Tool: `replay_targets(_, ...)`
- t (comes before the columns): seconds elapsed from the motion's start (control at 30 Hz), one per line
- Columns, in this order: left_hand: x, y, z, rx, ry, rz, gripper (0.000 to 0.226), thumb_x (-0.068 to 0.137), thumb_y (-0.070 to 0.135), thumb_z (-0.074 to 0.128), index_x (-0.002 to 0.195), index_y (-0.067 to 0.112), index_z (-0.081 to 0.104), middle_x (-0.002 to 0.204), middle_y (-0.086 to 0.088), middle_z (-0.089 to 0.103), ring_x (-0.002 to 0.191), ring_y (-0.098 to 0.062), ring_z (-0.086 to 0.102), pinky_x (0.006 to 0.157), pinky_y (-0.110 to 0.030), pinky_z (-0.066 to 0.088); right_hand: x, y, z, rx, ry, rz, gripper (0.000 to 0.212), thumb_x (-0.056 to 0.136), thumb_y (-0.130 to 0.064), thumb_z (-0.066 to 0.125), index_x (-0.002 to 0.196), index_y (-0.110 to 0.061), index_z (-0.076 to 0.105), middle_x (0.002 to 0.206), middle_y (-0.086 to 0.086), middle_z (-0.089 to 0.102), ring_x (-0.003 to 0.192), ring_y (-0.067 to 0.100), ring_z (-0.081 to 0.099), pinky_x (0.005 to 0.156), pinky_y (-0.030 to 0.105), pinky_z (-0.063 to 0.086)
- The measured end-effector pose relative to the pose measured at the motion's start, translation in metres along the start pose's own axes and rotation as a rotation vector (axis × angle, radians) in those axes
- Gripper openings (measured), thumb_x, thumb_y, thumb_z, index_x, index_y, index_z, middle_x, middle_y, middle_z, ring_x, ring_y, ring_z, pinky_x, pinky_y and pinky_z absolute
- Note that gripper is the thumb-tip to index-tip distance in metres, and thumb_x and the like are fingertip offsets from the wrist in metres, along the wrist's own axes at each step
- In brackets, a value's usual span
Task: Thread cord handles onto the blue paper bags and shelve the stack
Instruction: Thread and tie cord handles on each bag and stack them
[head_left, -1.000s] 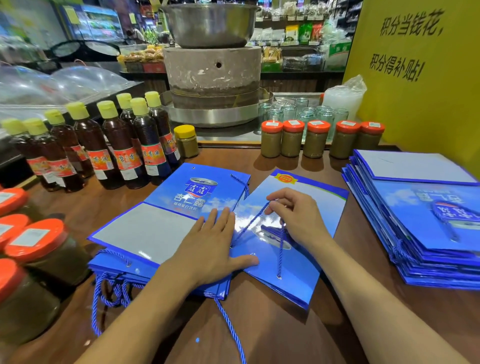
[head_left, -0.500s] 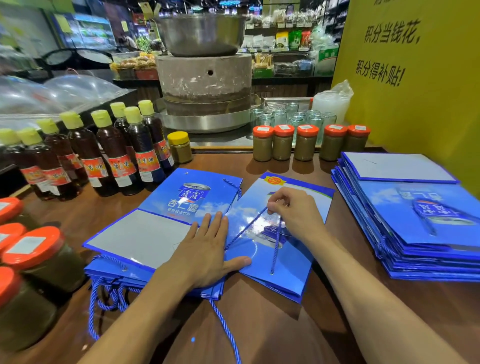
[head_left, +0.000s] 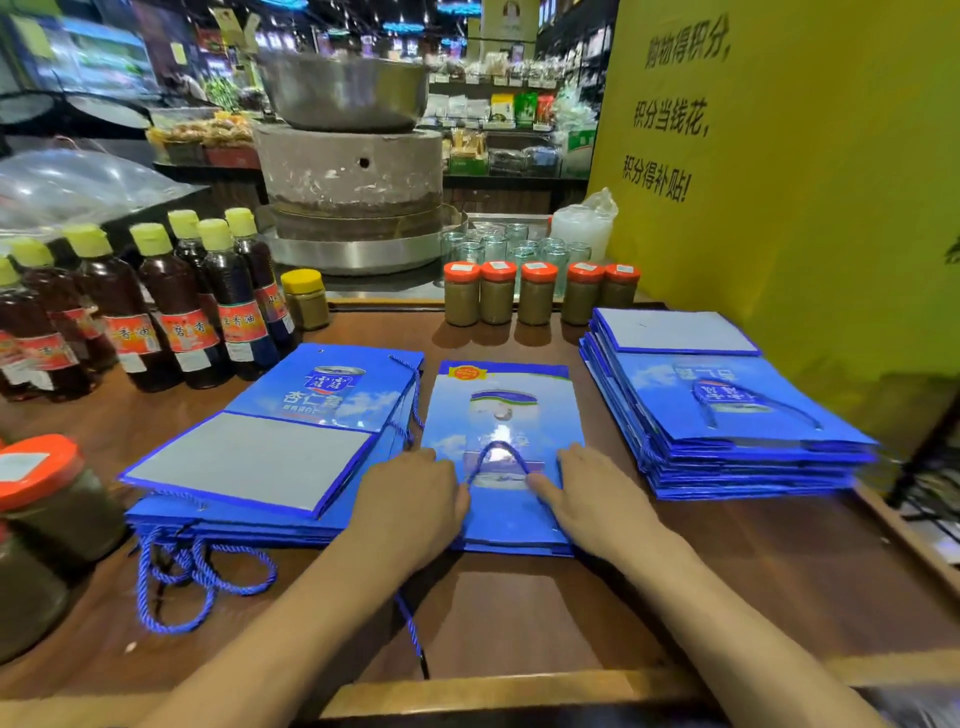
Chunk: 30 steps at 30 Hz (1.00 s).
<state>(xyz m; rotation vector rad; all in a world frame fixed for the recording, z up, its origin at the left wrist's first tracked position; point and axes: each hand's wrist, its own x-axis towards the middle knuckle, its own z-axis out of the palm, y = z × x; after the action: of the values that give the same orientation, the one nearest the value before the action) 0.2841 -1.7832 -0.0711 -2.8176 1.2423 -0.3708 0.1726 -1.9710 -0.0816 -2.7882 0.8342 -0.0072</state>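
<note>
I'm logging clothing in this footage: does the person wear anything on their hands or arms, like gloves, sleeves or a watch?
Nothing shows. The left hand and right hand are ungloved, with no ring visible. The left forearm and right forearm are uncovered to the picture's edge: no sleeve, watch or bracelet.

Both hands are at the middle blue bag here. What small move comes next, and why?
Probably lift the middle blue paper bag by its near edge and set it on the left stack. Its cord handle lies looped on its face, seemingly threaded. The left hand and right hand flank that edge, and that stack also trails cords.
</note>
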Motion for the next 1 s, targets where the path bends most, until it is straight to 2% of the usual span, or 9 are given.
replay_targets(0.1,0.001,0.012,0.000,-0.006,0.029,0.013,0.042,0.105,0.050,0.037,0.121,0.018,0.059,0.119,-0.006,0.061,0.114,-0.028,0.058,0.080,-0.037,0.045,-0.006,0.006,-0.003,0.058,0.085,-0.047,0.052,0.106,-0.056,0.041,0.131,-0.012,0.057,0.131,0.009,0.057,0.129,0.031,0.050,0.101,0.042,0.043)
replay_targets(0.17,0.004,0.015,0.009,-0.065,0.020,0.043,0.056,0.104,0.054,0.027,0.130,0.014,0.055,0.132,-0.012,0.057,0.124,-0.032,0.052,0.097,-0.042,0.046,-0.010,0.004,0.001,0.128,0.101,-0.065,0.058,0.109,-0.052,0.038,0.148,-0.010,0.046,0.152,0.010,0.046,0.146,0.029,0.037,0.115,0.040,0.034)
replay_targets(0.27,0.005,0.012,0.022,-0.195,-0.140,0.076,0.076,0.104,0.062,0.006,0.161,0.014,0.025,0.169,-0.015,0.018,0.158,-0.033,0.012,0.128,-0.045,0.014,-0.010,0.003,0.011,0.152,0.020,-0.090,0.068,0.110,-0.051,0.031,0.164,-0.010,0.021,0.173,0.009,0.014,0.160,0.024,0.007,0.128,0.036,0.009)
replay_targets(0.37,0.004,0.012,0.028,-0.267,-0.242,0.068,0.095,0.086,0.069,-0.014,0.165,0.020,0.000,0.173,-0.009,-0.006,0.159,-0.027,-0.012,0.130,-0.044,-0.002,-0.009,0.007,0.017,0.051,0.038,-0.116,0.066,0.111,-0.048,0.026,0.164,-0.010,0.017,0.173,0.011,0.010,0.161,0.025,0.003,0.128,0.036,0.004)
replay_targets(0.6,0.003,0.016,0.045,-0.218,-0.212,0.048,0.126,0.060,0.070,-0.050,0.164,0.015,-0.006,0.172,-0.013,-0.009,0.158,-0.033,-0.013,0.129,-0.048,-0.001,-0.007,0.007,0.029,-0.129,0.059,-0.146,0.063,0.113,-0.038,0.024,0.164,-0.006,0.005,0.173,0.016,0.003,0.160,0.032,0.000,0.128,0.038,0.003)
replay_targets(0.7,0.004,0.020,0.040,-0.210,-0.233,0.047,0.120,0.064,0.070,-0.047,0.164,0.015,-0.008,0.172,-0.014,-0.010,0.158,-0.034,-0.013,0.129,-0.049,-0.002,-0.010,0.006,0.028,-0.141,0.060,-0.141,0.063,0.113,-0.035,0.024,0.164,-0.005,0.005,0.173,0.017,0.004,0.160,0.033,0.001,0.129,0.039,0.002)
replay_targets(0.83,0.001,0.021,0.031,-0.226,-0.273,0.008,0.101,0.082,0.071,-0.026,0.164,0.017,-0.006,0.172,-0.013,-0.010,0.158,-0.033,-0.013,0.129,-0.048,-0.003,-0.011,0.007,0.026,-0.096,0.064,-0.143,0.063,0.113,-0.040,0.025,0.165,-0.008,0.008,0.173,0.013,0.006,0.161,0.029,0.001,0.128,0.036,0.001)
replay_targets(0.93,-0.006,0.023,0.016,-0.256,-0.323,-0.012,0.101,0.080,0.068,-0.021,0.165,0.016,0.000,0.172,-0.015,-0.004,0.159,-0.035,-0.007,0.129,-0.048,0.003,-0.016,0.006,0.023,0.124,0.049,-0.096,0.064,0.111,-0.047,0.030,0.164,-0.013,0.020,0.173,0.006,0.014,0.161,0.021,0.005,0.127,0.031,0.002)
replay_targets(1.0,-0.010,0.017,0.003,-0.306,-0.316,0.018,0.085,0.096,0.062,0.001,0.163,0.011,0.019,0.169,-0.020,0.015,0.157,-0.041,0.012,0.127,-0.049,0.019,-0.023,0.007,0.018,0.342,0.051,-0.050,0.062,0.109,-0.051,0.036,0.160,-0.015,0.036,0.169,0.002,0.028,0.159,0.018,0.017,0.127,0.030,0.012)
